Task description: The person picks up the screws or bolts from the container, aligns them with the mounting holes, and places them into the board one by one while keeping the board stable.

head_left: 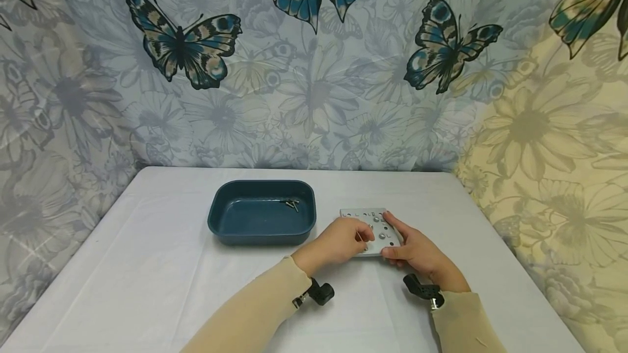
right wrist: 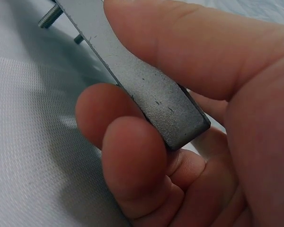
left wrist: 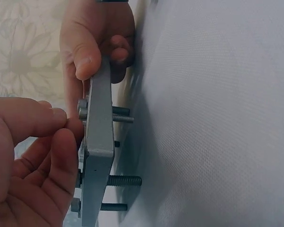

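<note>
A grey metal plate with several holes and bolts is held tilted above the white table. My right hand grips its right edge, thumb on the near side and fingers beneath, as the right wrist view shows at the plate's corner. My left hand reaches over the plate's face, thumb and index finger pinched together at a bolt, whose head is hidden by the fingertips. In the left wrist view, a short threaded end pokes out behind the plate at that level, and longer bolt shanks stick out elsewhere.
A dark blue tray stands left of the plate, with several small bolts in its right part. White cloth covers the table. Patterned fabric with butterflies hangs behind and at both sides.
</note>
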`<state>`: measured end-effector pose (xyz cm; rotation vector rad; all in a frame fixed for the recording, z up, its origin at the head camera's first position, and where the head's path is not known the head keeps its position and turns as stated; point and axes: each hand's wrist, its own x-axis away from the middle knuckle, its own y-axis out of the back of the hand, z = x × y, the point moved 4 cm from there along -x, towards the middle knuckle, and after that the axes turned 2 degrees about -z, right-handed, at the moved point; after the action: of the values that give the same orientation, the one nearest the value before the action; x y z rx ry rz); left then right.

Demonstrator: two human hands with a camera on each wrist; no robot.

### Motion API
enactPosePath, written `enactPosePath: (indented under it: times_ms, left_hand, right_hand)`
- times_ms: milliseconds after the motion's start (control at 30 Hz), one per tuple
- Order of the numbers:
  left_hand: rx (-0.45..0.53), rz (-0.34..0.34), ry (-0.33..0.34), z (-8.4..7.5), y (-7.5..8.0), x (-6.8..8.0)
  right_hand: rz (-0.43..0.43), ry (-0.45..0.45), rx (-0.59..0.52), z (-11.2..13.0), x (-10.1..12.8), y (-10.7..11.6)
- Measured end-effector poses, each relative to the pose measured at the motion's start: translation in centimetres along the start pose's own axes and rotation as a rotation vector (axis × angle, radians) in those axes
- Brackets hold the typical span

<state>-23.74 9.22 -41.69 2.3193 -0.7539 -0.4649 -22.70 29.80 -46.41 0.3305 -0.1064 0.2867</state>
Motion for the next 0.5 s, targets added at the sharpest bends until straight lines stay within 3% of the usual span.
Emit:
enactPosePath:
  times_ms: [100, 200, 300, 333, 400, 500]
  left_hand:
    - [0.073, -0.026, 0.037, 0.1, 0.6, 0.2]
    - [0.329, -0.137, 0.098, 0.2, 2.3, 0.5]
    - [0.648, -0.305, 0.138, 0.8, 5.2, 0.8]
    - [0.711, -0.359, 0.145, 1.1, 6.4, 0.9]
    - [0.755, -0.427, 0.175, 1.8, 8.7, 1.2]
    - [0.689, -0.437, 0.246, 3.3, 11.6, 1.9]
  right_hand:
    - [0.004, 0.003, 0.004, 0.0, 0.0, 0.0]
    - [0.006, 0.002, 0.007, -0.1, 0.0, 0.0]
    - [0.006, 0.003, 0.006, -0.1, 0.0, 0.0]
    - [0.007, 0.004, 0.0, 0.0, 0.0, 0.0]
    - [0.007, 0.003, -0.013, 0.0, 0.0, 0.0]
    - [0.012, 0.002, -0.028, 0.1, 0.1, -0.1]
